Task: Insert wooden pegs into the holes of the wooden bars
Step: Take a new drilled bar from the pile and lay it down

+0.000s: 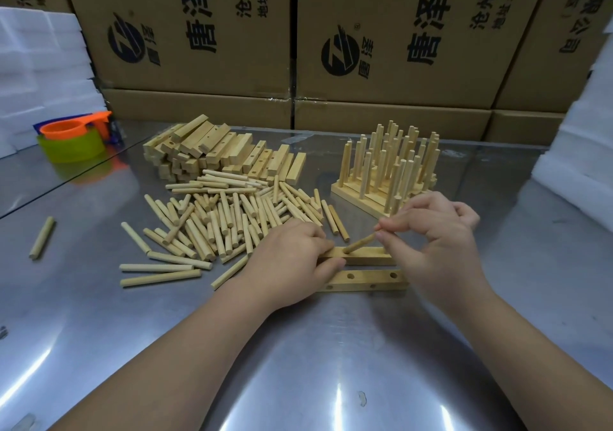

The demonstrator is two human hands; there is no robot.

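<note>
Two square drilled bars (368,279); left hand (292,255) grips far bar (365,256), right hand (438,241) pinches smooth round peg (360,243)

The left hand (292,251) covers the left ends of the nearer bar (368,279) and the farther bar (365,255); the right hand (438,231) hides the farther bar's right end. The peg (360,243) between the hands is blurred, and its upper end is lost in the right hand's fingertips. Whether its tip sits in a hole cannot be told. Beyond the hands, the boxes (199,49) run off the top edge.
</note>
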